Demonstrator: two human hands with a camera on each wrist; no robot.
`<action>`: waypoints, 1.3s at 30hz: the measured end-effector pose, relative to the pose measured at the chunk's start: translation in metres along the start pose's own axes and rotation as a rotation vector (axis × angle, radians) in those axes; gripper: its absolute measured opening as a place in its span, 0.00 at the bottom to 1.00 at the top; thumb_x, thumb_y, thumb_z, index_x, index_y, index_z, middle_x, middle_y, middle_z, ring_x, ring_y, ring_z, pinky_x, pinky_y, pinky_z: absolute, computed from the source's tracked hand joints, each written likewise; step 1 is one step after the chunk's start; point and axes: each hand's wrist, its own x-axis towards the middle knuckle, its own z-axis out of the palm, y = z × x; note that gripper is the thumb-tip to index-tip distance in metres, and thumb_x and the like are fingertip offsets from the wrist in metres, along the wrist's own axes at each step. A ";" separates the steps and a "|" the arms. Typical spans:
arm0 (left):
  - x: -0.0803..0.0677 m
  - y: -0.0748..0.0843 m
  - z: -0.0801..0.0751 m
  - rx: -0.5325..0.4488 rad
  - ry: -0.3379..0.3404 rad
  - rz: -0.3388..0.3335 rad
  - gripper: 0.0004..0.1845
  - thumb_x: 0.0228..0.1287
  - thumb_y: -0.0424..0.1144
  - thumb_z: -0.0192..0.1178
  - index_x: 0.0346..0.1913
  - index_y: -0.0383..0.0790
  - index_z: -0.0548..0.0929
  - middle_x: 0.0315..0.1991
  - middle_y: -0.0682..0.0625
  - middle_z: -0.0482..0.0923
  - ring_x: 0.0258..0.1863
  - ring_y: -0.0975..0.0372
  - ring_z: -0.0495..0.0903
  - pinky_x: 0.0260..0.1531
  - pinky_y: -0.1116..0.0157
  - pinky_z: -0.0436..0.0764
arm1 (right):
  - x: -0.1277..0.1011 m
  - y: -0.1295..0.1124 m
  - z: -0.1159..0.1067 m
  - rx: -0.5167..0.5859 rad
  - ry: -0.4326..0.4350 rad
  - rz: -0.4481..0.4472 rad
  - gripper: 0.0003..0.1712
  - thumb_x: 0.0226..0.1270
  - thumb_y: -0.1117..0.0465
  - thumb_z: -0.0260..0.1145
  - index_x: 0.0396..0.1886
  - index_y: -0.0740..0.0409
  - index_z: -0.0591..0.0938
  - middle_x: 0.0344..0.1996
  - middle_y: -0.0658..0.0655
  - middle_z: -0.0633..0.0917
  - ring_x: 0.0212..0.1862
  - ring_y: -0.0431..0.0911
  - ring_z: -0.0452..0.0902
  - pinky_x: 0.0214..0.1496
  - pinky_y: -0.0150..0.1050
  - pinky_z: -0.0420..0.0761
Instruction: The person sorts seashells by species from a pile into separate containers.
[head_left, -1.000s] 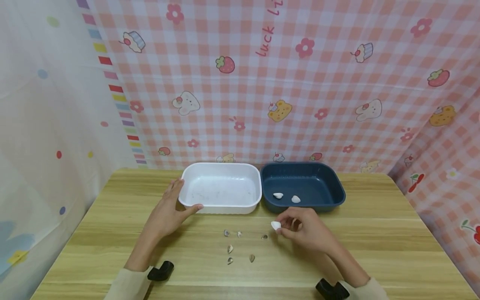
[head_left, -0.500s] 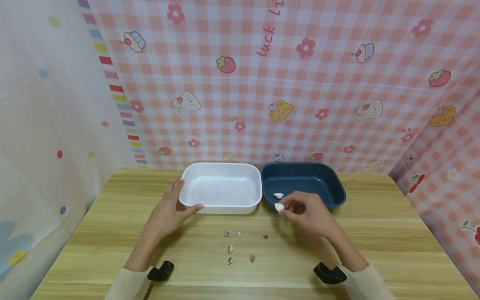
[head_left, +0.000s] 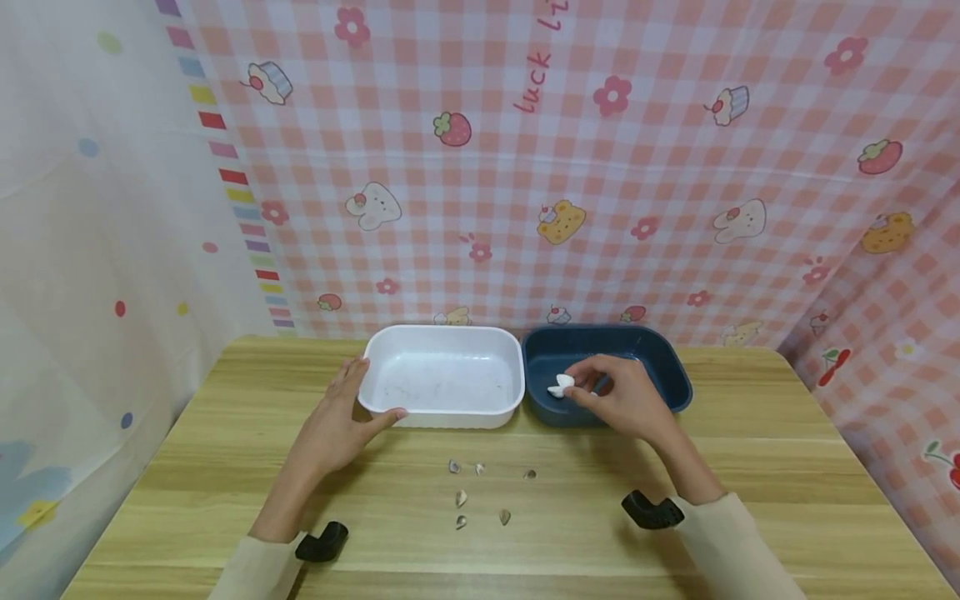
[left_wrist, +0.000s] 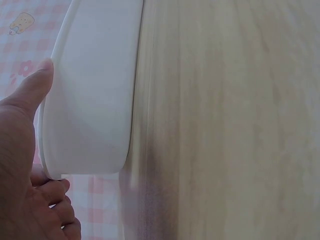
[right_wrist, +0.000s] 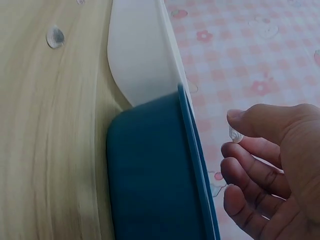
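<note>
The right hand point(head_left: 624, 402) pinches a white shell point(head_left: 564, 381) between thumb and fingertips; the remaining fingers are curled. In the right wrist view the shell point(right_wrist: 235, 135) shows only as a pale sliver under the thumb. The hand hangs over the near left part of the blue tray point(head_left: 667, 373). Just below the pinched shell, a second white shell point(head_left: 554, 392) lies on the tray floor. Any further shell in the tray is hidden behind the hand.

To the left of this hand, touching the blue tray side by side, stands the white tray point(head_left: 442, 335). The left hand point(head_left: 335, 423) braces it: thumb along the near wall, straight fingers against the left end, nothing enclosed. The left wrist view confirms thumb and fingers flanking the tray corner point(left_wrist: 90, 100).

Nearer the person than both hands, between them on the table point(head_left: 750, 467), lie six small dark shells point(head_left: 480, 493), well apart from either tray.

Step in hand, as judged: placing the white shell in the blue tray. The shell is carried, not yet set down.

Next move, as judged: part thumb and fingertips so the shell drops clear of the one below, then lift the hand over the tray's near rim. The dark shells are small and flat; picking one up will call for a fingertip pinch.
</note>
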 end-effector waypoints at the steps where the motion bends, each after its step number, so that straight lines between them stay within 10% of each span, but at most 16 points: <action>1: 0.000 0.000 0.000 -0.001 0.000 0.001 0.62 0.60 0.78 0.57 0.84 0.42 0.47 0.84 0.40 0.44 0.84 0.43 0.43 0.74 0.32 0.55 | 0.001 0.002 0.000 -0.002 -0.001 0.007 0.09 0.65 0.56 0.76 0.44 0.49 0.89 0.31 0.46 0.88 0.34 0.39 0.81 0.36 0.33 0.83; 25: 0.000 -0.001 -0.001 -0.005 -0.001 -0.006 0.62 0.59 0.78 0.57 0.84 0.43 0.47 0.84 0.39 0.43 0.83 0.41 0.44 0.73 0.32 0.57 | 0.021 0.028 -0.003 -0.031 -0.008 0.144 0.12 0.68 0.53 0.73 0.46 0.53 0.89 0.34 0.51 0.89 0.38 0.45 0.83 0.39 0.38 0.81; 39: -0.001 0.001 -0.002 -0.002 -0.001 -0.006 0.62 0.59 0.78 0.57 0.84 0.43 0.47 0.84 0.38 0.43 0.83 0.42 0.44 0.73 0.31 0.58 | 0.009 0.029 -0.003 -0.043 -0.039 0.199 0.26 0.72 0.46 0.68 0.63 0.56 0.82 0.56 0.62 0.86 0.54 0.56 0.83 0.52 0.52 0.86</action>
